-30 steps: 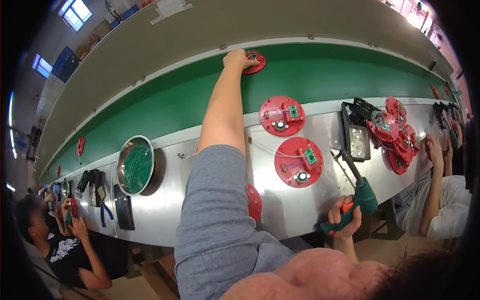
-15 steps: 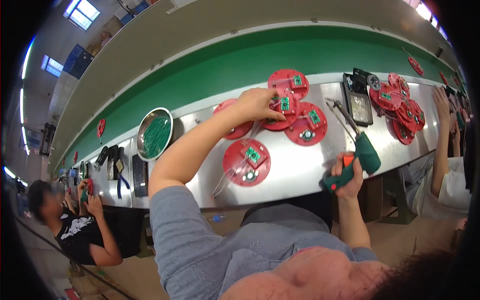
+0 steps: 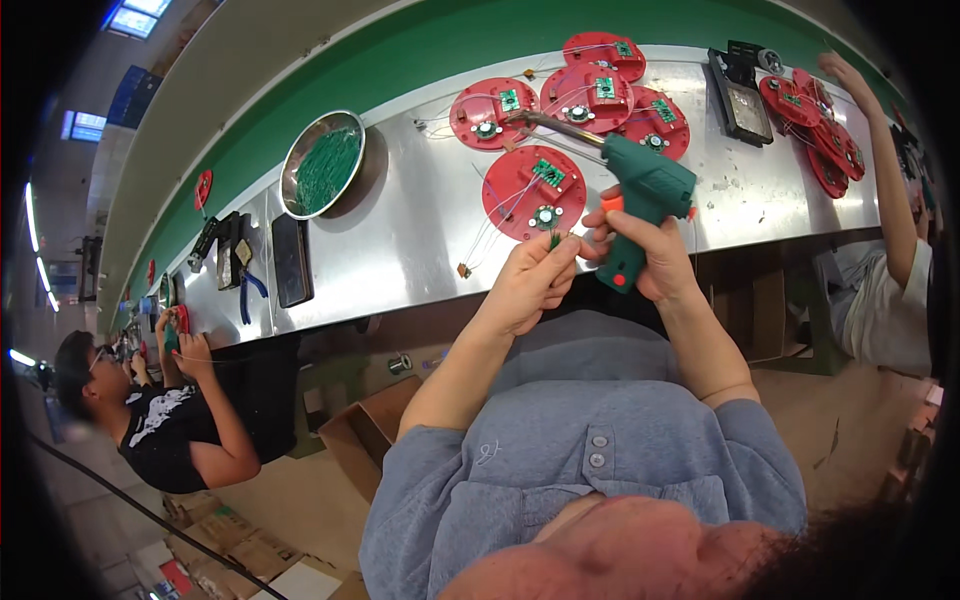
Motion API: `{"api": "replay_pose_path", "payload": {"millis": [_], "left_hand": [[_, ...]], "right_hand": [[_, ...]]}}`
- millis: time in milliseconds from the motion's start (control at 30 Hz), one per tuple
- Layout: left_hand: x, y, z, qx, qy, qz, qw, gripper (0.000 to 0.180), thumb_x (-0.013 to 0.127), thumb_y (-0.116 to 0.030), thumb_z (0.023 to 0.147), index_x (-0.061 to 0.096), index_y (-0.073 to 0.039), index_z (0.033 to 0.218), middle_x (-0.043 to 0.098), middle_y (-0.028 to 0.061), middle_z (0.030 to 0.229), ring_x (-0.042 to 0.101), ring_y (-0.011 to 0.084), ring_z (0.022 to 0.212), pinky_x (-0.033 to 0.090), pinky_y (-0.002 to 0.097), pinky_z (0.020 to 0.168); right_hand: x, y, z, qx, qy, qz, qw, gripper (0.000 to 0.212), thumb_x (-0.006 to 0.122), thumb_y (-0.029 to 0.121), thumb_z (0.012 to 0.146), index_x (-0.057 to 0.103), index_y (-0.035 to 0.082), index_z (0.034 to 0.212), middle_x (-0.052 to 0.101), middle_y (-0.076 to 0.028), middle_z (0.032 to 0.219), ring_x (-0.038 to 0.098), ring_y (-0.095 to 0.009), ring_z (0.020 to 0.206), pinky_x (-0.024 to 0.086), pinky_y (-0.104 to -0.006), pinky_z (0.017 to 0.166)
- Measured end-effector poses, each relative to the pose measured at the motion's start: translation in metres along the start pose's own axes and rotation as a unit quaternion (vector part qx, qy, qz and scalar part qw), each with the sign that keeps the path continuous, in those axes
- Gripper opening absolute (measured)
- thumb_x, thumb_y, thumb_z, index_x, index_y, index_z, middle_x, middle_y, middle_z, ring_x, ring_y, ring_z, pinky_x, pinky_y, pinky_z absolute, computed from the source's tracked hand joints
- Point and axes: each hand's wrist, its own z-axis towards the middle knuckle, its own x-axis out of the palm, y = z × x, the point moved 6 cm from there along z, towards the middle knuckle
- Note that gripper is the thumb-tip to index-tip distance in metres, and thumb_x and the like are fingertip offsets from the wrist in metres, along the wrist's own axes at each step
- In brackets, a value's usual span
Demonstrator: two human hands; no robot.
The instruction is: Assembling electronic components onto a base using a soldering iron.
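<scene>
My right hand (image 3: 655,255) is wrapped round the grip of a green soldering gun (image 3: 650,180) with an orange trigger. Its long metal nose points left, over the red discs. Close by, at the bench's front edge, my left hand (image 3: 535,280) pinches some thin green pieces (image 3: 556,239), which look like short wires. The fingertips of both hands nearly meet; whether they touch I cannot tell. Just beyond them lies a red round plate (image 3: 533,193) with a green circuit board and loose wires. Several similar plates (image 3: 585,98) lie behind it, some overlapping.
A metal bowl (image 3: 291,180) of green wires stands left, near a dark phone-like slab (image 3: 291,262) and blue-handled pliers (image 3: 246,283). A black tray (image 3: 740,108) and more red plates (image 3: 830,140) lie right. Co-workers sit on both sides; one arm (image 3: 880,150) reaches over the bench at right.
My left hand has left the red plates and come back beside my right hand, now pinching green pieces. The soldering gun has swung so its nose points left. The view has shifted.
</scene>
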Motion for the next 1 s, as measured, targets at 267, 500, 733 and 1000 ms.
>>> {"api": "replay_pose_path", "payload": {"millis": [267,500,733,1000], "left_hand": [[-0.022,0.013,-0.012,-0.011,-0.023,0.114,0.993,0.025,0.045,-0.027,0.091,0.056,-0.004,0.088,0.038,-0.0066,0.057,0.03,0.0017,0.048,0.024,0.0177,0.042],[-0.023,0.015,-0.012,0.052,0.002,0.239,0.97,0.024,0.046,-0.023,0.089,0.057,-0.002,0.083,0.049,-0.0026,0.063,0.038,0.0067,0.051,0.034,0.0206,0.048],[-0.027,-0.052,-0.043,0.361,-0.163,0.312,0.864,0.012,0.065,-0.008,0.075,0.059,-0.003,0.084,0.054,0.002,0.067,0.049,0.0086,0.058,0.038,0.0209,0.051],[-0.01,-0.041,-0.012,0.384,-0.203,0.328,0.839,0.015,0.064,0.001,0.073,0.063,0.001,0.088,0.062,0.0078,0.073,0.058,0.0129,0.062,0.044,0.0229,0.054]], "right_hand": [[0.036,-0.01,-0.004,0.017,0.074,-0.101,0.992,0.035,0.067,0.004,0.07,0.053,0.001,0.102,0.061,-0.008,0.085,0.059,-0.013,0.075,0.049,-0.0248,0.058],[0.016,-0.013,0.0,-0.057,-0.025,-0.167,0.984,0.036,0.067,-0.003,0.067,0.054,0.002,0.1,0.059,-0.003,0.082,0.057,-0.012,0.069,0.045,-0.0223,0.061],[0.014,0.004,0.003,-0.09,-0.057,-0.109,0.988,0.036,0.068,-0.003,0.066,0.054,0.002,0.099,0.058,-0.004,0.077,0.056,-0.011,0.069,0.046,-0.0225,0.063],[0.029,-0.005,0.0,-0.142,-0.041,-0.042,0.988,0.036,0.065,-0.005,0.07,0.05,0.002,0.102,0.058,-0.006,0.077,0.057,-0.013,0.069,0.047,-0.0236,0.064]]}}
